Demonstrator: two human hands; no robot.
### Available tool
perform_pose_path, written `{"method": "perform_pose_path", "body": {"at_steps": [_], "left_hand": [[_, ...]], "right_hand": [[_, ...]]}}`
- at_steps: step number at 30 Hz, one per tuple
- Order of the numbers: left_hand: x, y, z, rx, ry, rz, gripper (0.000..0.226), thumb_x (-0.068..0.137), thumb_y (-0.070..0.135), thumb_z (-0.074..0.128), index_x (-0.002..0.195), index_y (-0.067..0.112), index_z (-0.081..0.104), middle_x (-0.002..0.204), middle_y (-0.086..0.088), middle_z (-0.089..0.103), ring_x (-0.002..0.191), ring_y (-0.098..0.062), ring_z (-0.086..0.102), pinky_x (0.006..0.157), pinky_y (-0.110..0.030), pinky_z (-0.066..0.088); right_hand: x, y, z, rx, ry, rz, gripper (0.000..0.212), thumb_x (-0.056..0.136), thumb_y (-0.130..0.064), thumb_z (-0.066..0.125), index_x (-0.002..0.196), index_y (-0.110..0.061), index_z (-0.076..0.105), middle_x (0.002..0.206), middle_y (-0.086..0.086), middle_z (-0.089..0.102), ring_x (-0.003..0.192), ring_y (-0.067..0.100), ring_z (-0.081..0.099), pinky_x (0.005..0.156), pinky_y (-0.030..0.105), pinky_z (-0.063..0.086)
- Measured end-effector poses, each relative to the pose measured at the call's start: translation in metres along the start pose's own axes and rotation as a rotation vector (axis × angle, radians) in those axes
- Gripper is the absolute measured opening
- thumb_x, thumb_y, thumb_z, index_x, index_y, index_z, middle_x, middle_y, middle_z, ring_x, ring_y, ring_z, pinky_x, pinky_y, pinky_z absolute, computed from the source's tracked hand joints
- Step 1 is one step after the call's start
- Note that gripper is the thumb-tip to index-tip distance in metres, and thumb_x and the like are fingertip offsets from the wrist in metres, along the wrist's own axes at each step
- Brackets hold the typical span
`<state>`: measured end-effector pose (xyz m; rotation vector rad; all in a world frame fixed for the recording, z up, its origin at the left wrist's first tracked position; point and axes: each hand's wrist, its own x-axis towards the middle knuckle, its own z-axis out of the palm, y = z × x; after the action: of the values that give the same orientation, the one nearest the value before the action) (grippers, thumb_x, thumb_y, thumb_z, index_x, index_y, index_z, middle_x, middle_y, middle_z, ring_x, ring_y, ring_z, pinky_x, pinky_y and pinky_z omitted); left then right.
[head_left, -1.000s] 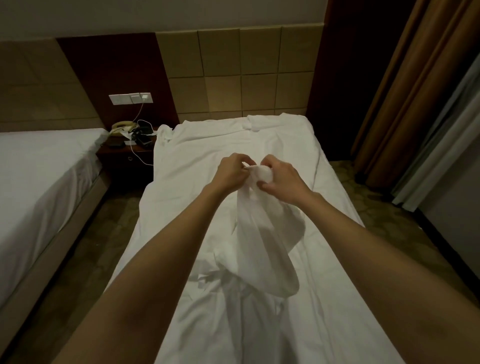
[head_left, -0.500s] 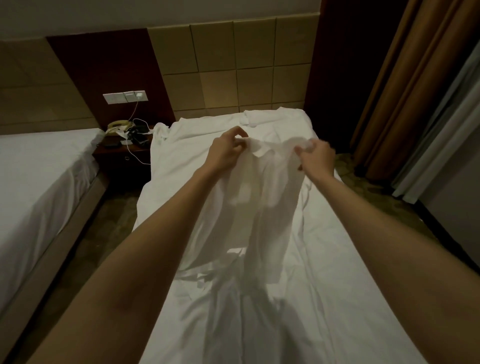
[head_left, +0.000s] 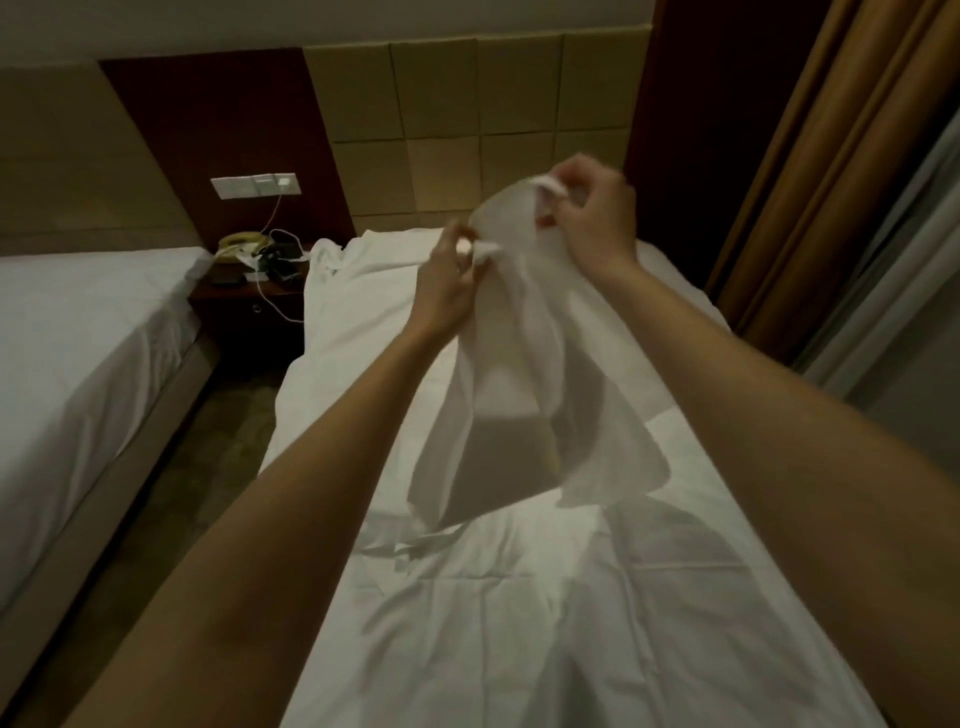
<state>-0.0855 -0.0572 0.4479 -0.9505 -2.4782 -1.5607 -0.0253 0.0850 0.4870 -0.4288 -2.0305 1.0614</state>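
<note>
pillowcase hangs limp above bed; fingers of left hand, right hand pinch its top edge.

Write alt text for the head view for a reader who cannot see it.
A left hand and a right hand pinch the top edge of a thin white cloth, holding it above a rumpled white-sheeted bed. A dark wooden nightstand and a second white bed stand to its left.
</note>
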Motion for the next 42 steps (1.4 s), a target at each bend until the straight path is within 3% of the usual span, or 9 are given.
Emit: {"method": "perform_pose_path", "body": {"at_steps": [6, 12, 16, 19, 23, 32, 34, 38, 42], "left_hand": [[-0.101, -0.098, 0.022, 0.149, -0.187, -0.187, 0.034, 0.088, -0.002, 0.052, 0.119, 0.006, 0.061, 0.111, -0.013, 0.066, 0.096, -0.027, 0.061, 0.071, -0.015, 0.033], [-0.176, -0.159, 0.034, 0.022, -0.213, -0.591, 0.045, 0.086, -0.009, 0.042, 0.127, 0.003, 0.054, 0.109, -0.016, 0.059, 0.097, -0.034, 0.062, 0.079, -0.044, 0.056], [-0.201, -0.188, 0.038, -0.061, -0.169, -0.708, 0.036, 0.083, -0.010, 0.044, 0.110, 0.005, 0.062, 0.104, -0.016, 0.063, 0.086, -0.030, 0.065, 0.066, -0.033, 0.060], [-0.218, -0.197, 0.039, -0.165, -0.106, -0.781, 0.038, 0.081, -0.013, 0.045, 0.098, 0.011, 0.069, 0.087, -0.010, 0.067, 0.079, -0.025, 0.065, 0.064, -0.027, 0.059], [-0.237, -0.218, 0.045, -0.199, -0.039, -0.901, 0.034, 0.086, -0.012, 0.043, 0.099, 0.004, 0.070, 0.092, -0.015, 0.067, 0.086, -0.030, 0.066, 0.072, -0.032, 0.058], [-0.264, -0.288, 0.052, -0.164, 0.054, -1.028, 0.027, 0.086, -0.007, 0.042, 0.082, 0.011, 0.061, 0.094, -0.016, 0.062, 0.088, -0.032, 0.062, 0.074, -0.038, 0.057], [-0.272, -0.310, 0.055, -0.191, 0.058, -1.062, 0.024, 0.082, -0.002, 0.049, 0.101, 0.004, 0.063, 0.100, -0.019, 0.063, 0.090, -0.030, 0.063, 0.070, -0.036, 0.057], [-0.294, -0.349, 0.068, -0.314, 0.106, -1.172, 0.081, 0.073, 0.018, 0.075, 0.142, 0.015, 0.033, 0.125, -0.007, 0.054, 0.107, -0.025, 0.059, 0.072, -0.037, 0.057], [-0.330, -0.375, 0.095, -0.325, 0.047, -1.356, 0.079, 0.077, 0.023, 0.079, 0.140, 0.018, 0.032, 0.127, -0.001, 0.053, 0.115, -0.026, 0.054, 0.079, -0.042, 0.047]], "right_hand": [[-0.102, 0.052, 0.071, -0.215, -0.399, 0.115, 0.020, 0.085, -0.010, 0.061, 0.101, -0.014, 0.071, 0.104, 0.006, 0.069, 0.098, 0.022, 0.063, 0.074, 0.024, 0.040], [-0.201, 0.093, 0.124, -0.255, -0.752, 0.256, 0.026, 0.084, -0.008, 0.056, 0.106, -0.010, 0.071, 0.110, 0.013, 0.064, 0.104, 0.028, 0.061, 0.088, 0.031, 0.046], [-0.240, 0.114, 0.137, -0.203, -0.829, 0.361, 0.025, 0.087, -0.015, 0.057, 0.109, -0.011, 0.069, 0.111, 0.010, 0.067, 0.105, 0.025, 0.061, 0.086, 0.028, 0.045], [-0.265, 0.133, 0.140, -0.118, -0.826, 0.458, 0.036, 0.092, -0.026, 0.057, 0.126, -0.014, 0.059, 0.127, 0.008, 0.057, 0.114, 0.023, 0.055, 0.096, 0.033, 0.045], [-0.301, 0.159, 0.131, 0.014, -0.707, 0.693, 0.052, 0.092, -0.035, 0.056, 0.139, -0.016, 0.043, 0.142, 0.006, 0.042, 0.125, 0.022, 0.047, 0.104, 0.036, 0.041], [-0.362, 0.242, 0.124, -0.116, -0.730, 1.072, 0.058, 0.091, -0.032, 0.059, 0.140, -0.007, 0.039, 0.139, 0.012, 0.047, 0.124, 0.027, 0.048, 0.093, 0.031, 0.039], [-0.371, 0.263, 0.128, -0.101, -0.700, 1.145, 0.056, 0.092, -0.034, 0.057, 0.138, -0.007, 0.040, 0.136, 0.012, 0.049, 0.123, 0.027, 0.048, 0.094, 0.032, 0.039], [-0.393, 0.303, 0.137, -0.063, -0.594, 1.292, 0.046, 0.092, -0.035, 0.056, 0.123, -0.002, 0.051, 0.113, 0.015, 0.057, 0.099, 0.026, 0.054, 0.082, 0.034, 0.040], [-0.418, 0.333, 0.137, -0.065, -0.557, 1.362, 0.018, 0.090, -0.024, 0.060, 0.094, -0.006, 0.059, 0.084, 0.008, 0.054, 0.077, 0.020, 0.049, 0.072, 0.031, 0.037]]}}
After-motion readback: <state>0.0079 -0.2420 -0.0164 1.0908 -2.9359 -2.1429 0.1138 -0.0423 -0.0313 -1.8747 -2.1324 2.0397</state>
